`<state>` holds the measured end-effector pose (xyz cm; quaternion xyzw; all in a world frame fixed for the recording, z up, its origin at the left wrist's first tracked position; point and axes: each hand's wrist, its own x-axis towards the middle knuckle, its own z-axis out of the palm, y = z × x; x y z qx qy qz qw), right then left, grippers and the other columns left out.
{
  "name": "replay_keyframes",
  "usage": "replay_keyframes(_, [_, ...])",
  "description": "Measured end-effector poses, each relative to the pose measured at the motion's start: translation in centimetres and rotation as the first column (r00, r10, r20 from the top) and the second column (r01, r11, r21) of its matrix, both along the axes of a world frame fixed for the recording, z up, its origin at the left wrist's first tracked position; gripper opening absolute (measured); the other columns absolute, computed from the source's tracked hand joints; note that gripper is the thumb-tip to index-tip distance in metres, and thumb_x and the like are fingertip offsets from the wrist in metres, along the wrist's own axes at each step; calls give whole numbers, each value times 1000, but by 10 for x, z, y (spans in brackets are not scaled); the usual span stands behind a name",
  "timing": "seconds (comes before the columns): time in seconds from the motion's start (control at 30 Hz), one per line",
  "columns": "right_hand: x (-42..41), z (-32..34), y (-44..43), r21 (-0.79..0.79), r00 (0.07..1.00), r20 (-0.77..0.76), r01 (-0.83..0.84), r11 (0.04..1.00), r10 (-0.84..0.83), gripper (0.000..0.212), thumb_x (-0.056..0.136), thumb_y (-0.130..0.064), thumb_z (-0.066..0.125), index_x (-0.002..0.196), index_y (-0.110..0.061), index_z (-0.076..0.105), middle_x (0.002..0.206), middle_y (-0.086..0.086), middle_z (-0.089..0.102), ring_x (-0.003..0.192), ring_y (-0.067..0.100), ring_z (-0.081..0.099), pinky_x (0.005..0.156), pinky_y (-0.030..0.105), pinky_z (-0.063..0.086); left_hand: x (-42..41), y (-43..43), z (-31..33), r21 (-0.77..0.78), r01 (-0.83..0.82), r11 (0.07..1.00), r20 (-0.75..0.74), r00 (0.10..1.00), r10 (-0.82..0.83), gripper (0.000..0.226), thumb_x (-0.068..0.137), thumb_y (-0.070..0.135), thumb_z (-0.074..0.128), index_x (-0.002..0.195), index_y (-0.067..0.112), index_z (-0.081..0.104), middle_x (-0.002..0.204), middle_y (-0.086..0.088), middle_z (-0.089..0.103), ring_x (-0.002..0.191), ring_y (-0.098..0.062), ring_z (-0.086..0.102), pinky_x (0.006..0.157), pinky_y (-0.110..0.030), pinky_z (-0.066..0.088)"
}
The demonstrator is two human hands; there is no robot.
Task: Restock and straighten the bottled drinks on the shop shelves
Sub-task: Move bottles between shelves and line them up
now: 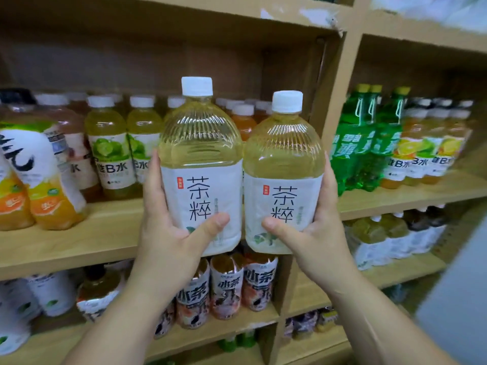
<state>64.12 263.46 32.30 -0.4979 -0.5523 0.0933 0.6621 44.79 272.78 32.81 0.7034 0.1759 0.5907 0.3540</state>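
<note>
Up at the middle shelf, a person holds two large tea bottles side by side, clear of the board and just in front of it, labels facing out. My guess is they are being matched up as a pair before going onto the bare strip at the front.

At nine o'clock from the pair, the orange juice bottles lean over. The lime-label bottles stand upright further back.

The left hand cups the left tea bottle low on its label. Its fingers curl wide round the far side at nine o'clock, and the thumb lies across the front near five o'clock.

The right tea bottle hangs just beside the first and slightly lower, touching or nearly so. The right hand mirrors the left one, with its fingers wrapped round at three o'clock and the thumb pressed on the label near seven o'clock.

Gripping that low looks meant to carry the weight from underneath and keep each bottle upright.

At three o'clock, past the wooden upright, green soda bottles fill the next bay.
</note>
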Motion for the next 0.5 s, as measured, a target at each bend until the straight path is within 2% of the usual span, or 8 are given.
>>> replay_keyframes(0.07, [26, 0, -18, 11, 1000, 0, -2, 1000, 2, 117, 77, -16, 87, 162, -36, 9, 150, -13, 53, 134, 16, 58, 104, 52, 53, 26, -16, 4, 14, 17, 1000, 26, 999, -17, 108, 70, 18, 80, 148, 48, 11, 130, 53, 44, 126, 15, 50, 92, -9, 49])
replay_keyframes(0.17, [71, -2, -47, 14, 1000, 13, -6, 1000, 6, 116, 78, -18, 88, 159, -48, 11, 145, -18, 56, 130, 14, 60, 101, 43, 56, 71, -43, 8, 30, 30, 999, 51, 998, -32, 111, 67, 21, 86, 145, 54, 14, 136, 44, 47, 129, 8, 52, 92, -10, 49])
replay_keyframes(0.27, [125, -1, -76, -6, 999, -21, -25, 1000, 24, 114, 74, -20, 85, 155, -52, 12, 141, -21, 59, 126, 11, 63, 97, 34, 58, 128, -73, 8, 19, 33, 999, 72, 997, -34, 114, 66, 11, 80, 152, 45, 13, 138, 40, 48, 128, 9, 53, 91, -9, 49])
replay_keyframes(0.37, [182, -1, -101, -31, 999, -39, -25, 999, 24, 113, 76, -23, 84, 158, -50, 11, 145, -14, 57, 129, 13, 62, 100, 43, 57, 186, -96, 8, 28, 47, 999, 69, 996, -49, 117, 68, 10, 79, 158, 38, 10, 142, 34, 49, 128, 7, 54, 92, -11, 50])
replay_keyframes(0.5, [249, -5, -126, -46, 995, -97, 11, 999, -15, 114, 77, -25, 87, 158, -51, 11, 143, -16, 59, 127, 11, 62, 102, 48, 55, 254, -118, 7, 31, 51, 998, 56, 997, -53, 107, 69, 15, 78, 147, 55, 16, 139, 42, 47, 128, 9, 52, 91, -8, 49])
